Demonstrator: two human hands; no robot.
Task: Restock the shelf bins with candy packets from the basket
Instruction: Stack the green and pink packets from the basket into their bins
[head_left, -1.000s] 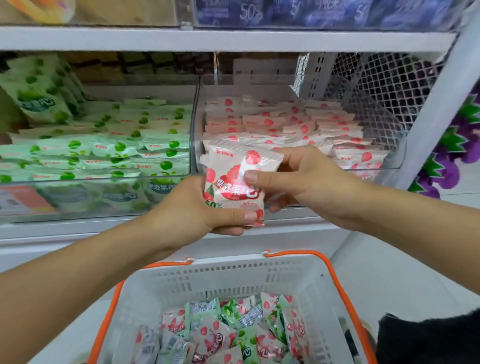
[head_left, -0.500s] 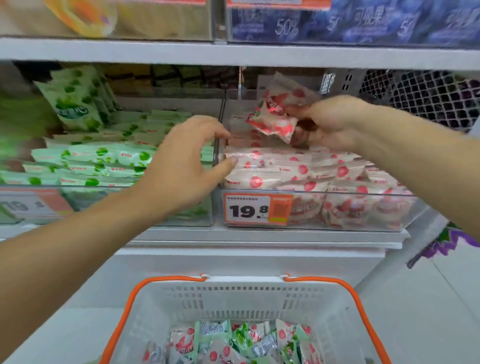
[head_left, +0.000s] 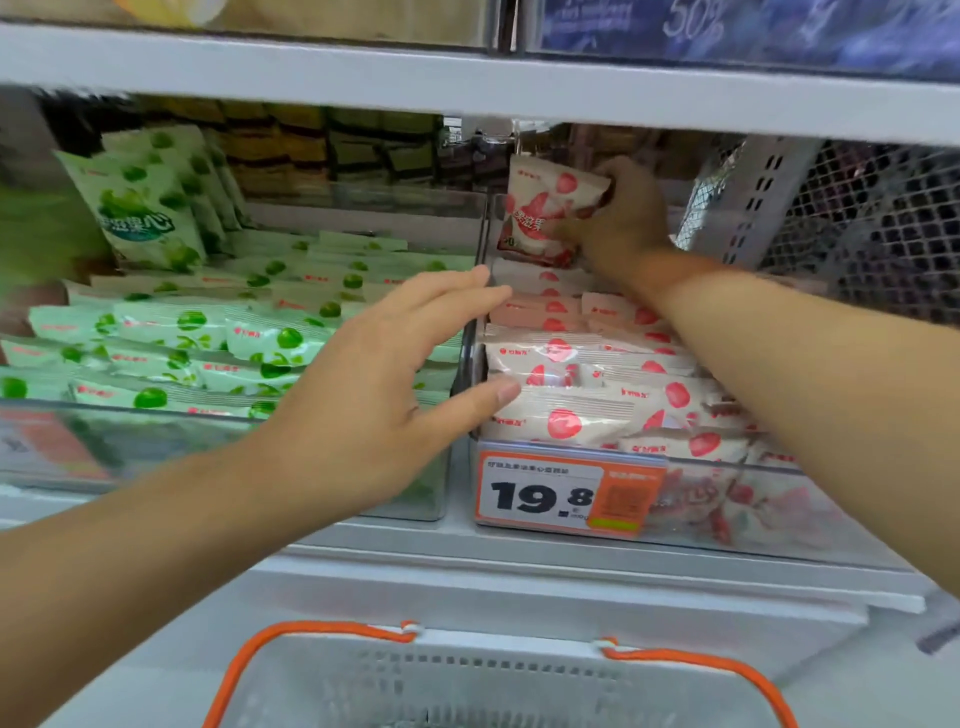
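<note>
Candy packet (head_left: 545, 208): pink-and-white, held upright at the back of the right-hand bin, about 12 o'clock from the price tag; probably stood on end to sit against the rear wall behind the flat rows.
Right hand (head_left: 623, 218): reaches deep into the bin, fingers curled round the packet's right edge, clamped on it; whether the packet's bottom touches the rows below I cannot tell.
Left hand (head_left: 384, 384): fingers straight and spread, holding nothing; fingertips lie at the divider between the two bins, thumb against a front pink packet at 3 o'clock of the palm, seemingly steadying the stack.
Pink bin (head_left: 779, 512): clear-fronted, packed with pink packets in overlapping rows, nearly full.
Green bin (head_left: 218, 457): at 9 o'clock of the pink one, holding green packets, some standing at the back.
Price tag (head_left: 566, 493): orange, reads 19.8, clipped to the pink bin's front.
Basket (head_left: 488, 670): white with orange handles, at 6 o'clock under the shelf; contents out of view.
</note>
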